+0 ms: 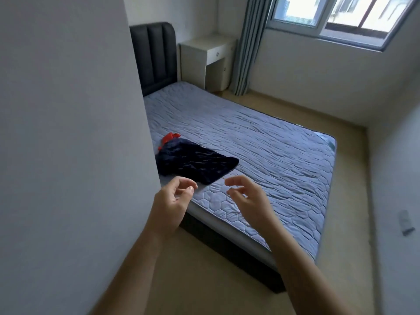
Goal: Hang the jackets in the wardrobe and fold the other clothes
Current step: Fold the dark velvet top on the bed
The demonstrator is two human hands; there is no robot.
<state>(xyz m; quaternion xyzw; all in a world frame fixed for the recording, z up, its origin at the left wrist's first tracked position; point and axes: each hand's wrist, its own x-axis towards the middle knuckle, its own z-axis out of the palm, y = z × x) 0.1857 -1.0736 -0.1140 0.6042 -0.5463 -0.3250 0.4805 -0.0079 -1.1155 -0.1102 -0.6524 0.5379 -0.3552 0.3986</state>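
Your left hand (170, 203) hangs in the air, fingers loosely curled, holding nothing; just beyond it the dark blue garment (195, 165) lies flat on the bed (261, 142) near the white wall (68, 133), a red piece (169, 138) poking out at its far end; your right hand (250, 201) hovers beside, fingers relaxed, empty; window (341, 17) far right.

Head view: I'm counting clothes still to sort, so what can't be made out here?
Head view only:
Dark navy quilted garment: left edge hidden by the white panel; type unclear.
Red-orange cloth: partly covered by that garment.
Small grey object on the floor: too small to identify.
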